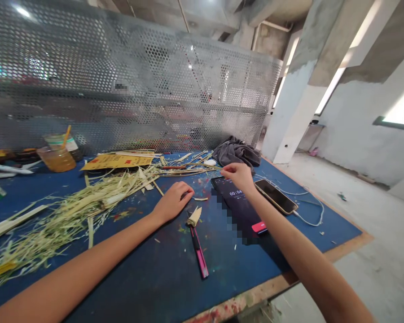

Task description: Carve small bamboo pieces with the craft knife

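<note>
A blue surface (128, 269) carries straw (70, 211) at 9 o'clock; left hand (171, 202) curled, right hand (237, 175) pinching a strip (188, 170); perforated screen (121, 80) behind.

Bare blue table top (148, 264) is lying open in front of and between the forearms, interrupted only by a pink-handled knife (198, 251). A heap of pale straw strips (63, 215) is crowding the left side, while a dark tablet (239, 211) and a phone (276, 196) with its cable are occupying the right. A perforated metal screen (138, 89) is closing off the far edge, with a grey cloth (235, 152) and an orange cup (57, 158) standing before it.
</note>
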`<state>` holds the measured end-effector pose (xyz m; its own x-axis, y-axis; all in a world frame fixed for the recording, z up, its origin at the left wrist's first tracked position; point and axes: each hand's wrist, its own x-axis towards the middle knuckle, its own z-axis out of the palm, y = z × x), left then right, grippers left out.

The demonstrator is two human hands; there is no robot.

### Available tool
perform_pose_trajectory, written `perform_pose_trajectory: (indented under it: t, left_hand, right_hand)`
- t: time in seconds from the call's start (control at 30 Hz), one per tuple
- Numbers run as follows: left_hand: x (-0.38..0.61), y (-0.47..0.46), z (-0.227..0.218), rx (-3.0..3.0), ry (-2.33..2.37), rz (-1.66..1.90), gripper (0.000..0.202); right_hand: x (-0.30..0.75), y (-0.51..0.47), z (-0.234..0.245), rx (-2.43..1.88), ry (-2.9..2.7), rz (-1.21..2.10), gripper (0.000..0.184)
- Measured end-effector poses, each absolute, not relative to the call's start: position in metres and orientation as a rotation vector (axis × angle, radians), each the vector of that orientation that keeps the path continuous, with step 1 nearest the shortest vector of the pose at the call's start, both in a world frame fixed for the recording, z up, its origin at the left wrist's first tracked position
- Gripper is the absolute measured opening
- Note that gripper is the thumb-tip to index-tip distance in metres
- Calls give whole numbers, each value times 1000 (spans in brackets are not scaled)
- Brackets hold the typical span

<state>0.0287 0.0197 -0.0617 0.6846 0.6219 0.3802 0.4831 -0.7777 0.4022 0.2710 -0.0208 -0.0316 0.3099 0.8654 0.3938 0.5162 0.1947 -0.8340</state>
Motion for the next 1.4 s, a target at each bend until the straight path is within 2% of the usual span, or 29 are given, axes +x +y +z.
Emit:
perform_pose_trajectory:
  t: [0.1, 0.23, 0.43, 0.63, 0.83, 0.93, 1.0, 1.07, 1.13, 1.23, 1.4]
  left_hand:
    - [28, 16, -58, 2599, 811, 754, 31]
    - [28, 10, -56, 2524, 786, 793, 30]
    - [36, 1, -60, 2321, 975, 942, 33]
    - [37, -2, -58, 2279, 927, 959, 42]
    - [38, 3, -60, 2284, 985, 893, 34]
    - [40, 4, -61, 2267, 976, 886, 34]
    - [41, 4, -61, 2253, 989, 898, 34]
    - [41, 3, -61, 2263, 1001, 894, 33]
    - [41, 1, -60, 2298, 995, 881, 32]
    - [41, -1, -59, 2337, 977, 883, 30]
    - [42, -1, -60, 2349, 950, 891, 25]
  right_hand:
    - [236, -23, -48, -1321, -1328, 673, 25]
    - [204, -31, -64, -1168, -1287, 956, 28]
    - [205, -39, -65, -1121, -1227, 1052, 25]
    - [205, -41, -68, -1176, -1251, 977, 18]
    - [201, -38, -72, -1268, -1345, 920, 16]
    - [212, -39, -59, -1373, -1451, 823, 15]
    - [234, -45, -43, -1477, -1525, 697, 29]
    - [269, -59, -27, -1647, -1514, 495, 57]
    - [310, -82, -18, -1840, -1413, 305, 68]
    - [365, -123, -28, -2117, -1207, 137, 72]
    - [404, -157, -69, -2333, -1171, 151, 75]
